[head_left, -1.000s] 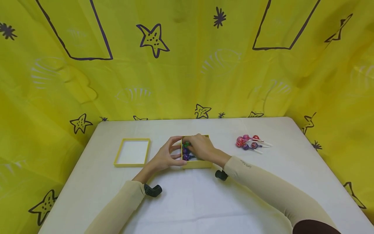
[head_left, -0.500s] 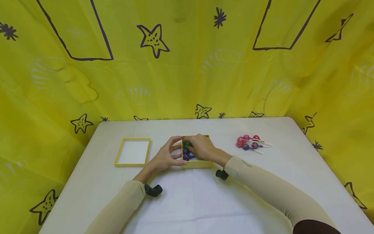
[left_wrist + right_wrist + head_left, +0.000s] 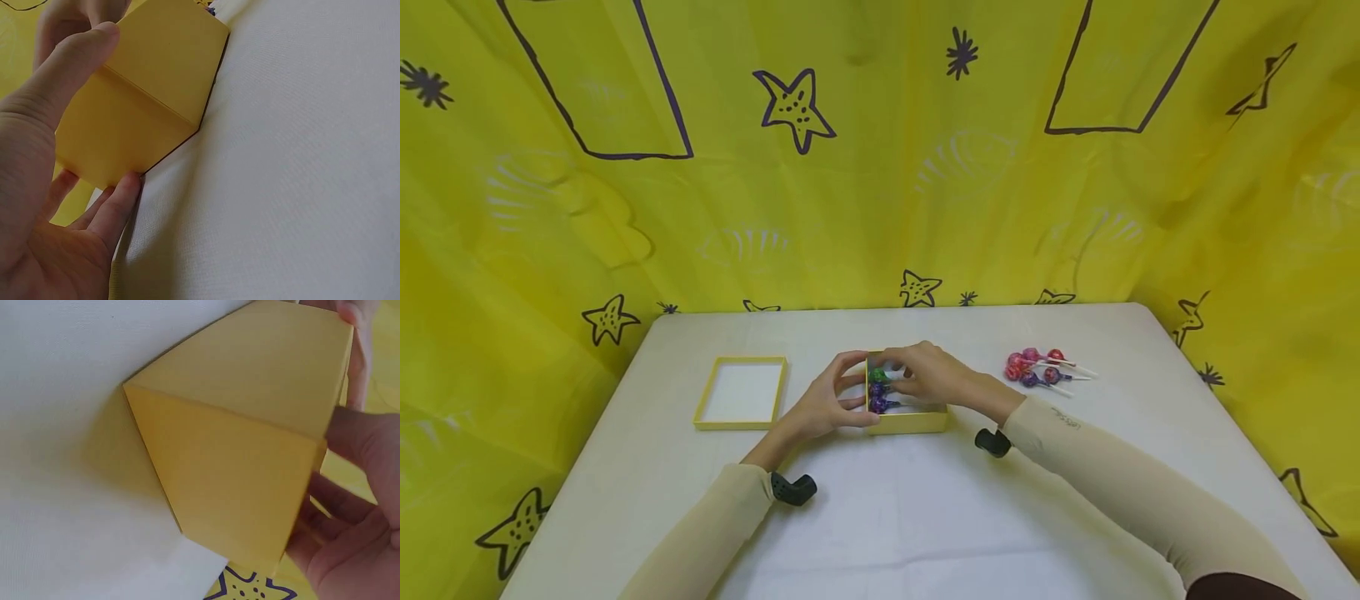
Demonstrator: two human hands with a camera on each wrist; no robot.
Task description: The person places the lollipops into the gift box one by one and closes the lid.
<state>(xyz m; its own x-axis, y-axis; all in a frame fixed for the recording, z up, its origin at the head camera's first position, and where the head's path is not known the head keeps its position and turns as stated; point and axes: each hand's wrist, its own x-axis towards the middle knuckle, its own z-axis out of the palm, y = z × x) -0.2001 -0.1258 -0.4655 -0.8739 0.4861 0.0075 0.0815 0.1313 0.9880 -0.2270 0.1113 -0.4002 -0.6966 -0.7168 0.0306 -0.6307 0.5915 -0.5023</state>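
Note:
A yellow box (image 3: 910, 424) stands uncovered on the white table. My left hand (image 3: 823, 404) holds it at the left side, its thumb at the front corner and its fingers along the side wall. Inside, at the left, lie a green lollipop (image 3: 877, 377) and purple lollipops (image 3: 879, 404). Over the box's right part, my right hand (image 3: 936, 372) hovers with loosely bent fingers and nothing visible between them. Both wrist views show the box's plain outer walls (image 3: 125, 119); in the right wrist view the right fingers dip past the rim (image 3: 319, 450).
The box lid (image 3: 740, 393), yellow-rimmed and white inside, lies left of the left hand. Several red, pink and purple lollipops (image 3: 1032, 358) are piled at the right, sticks pointing right. A yellow patterned curtain (image 3: 865, 208) hangs behind the table.
My right hand has risen a little out of the box and shifted right, uncovering more of the green lollipop. The left hand keeps its place on the box.

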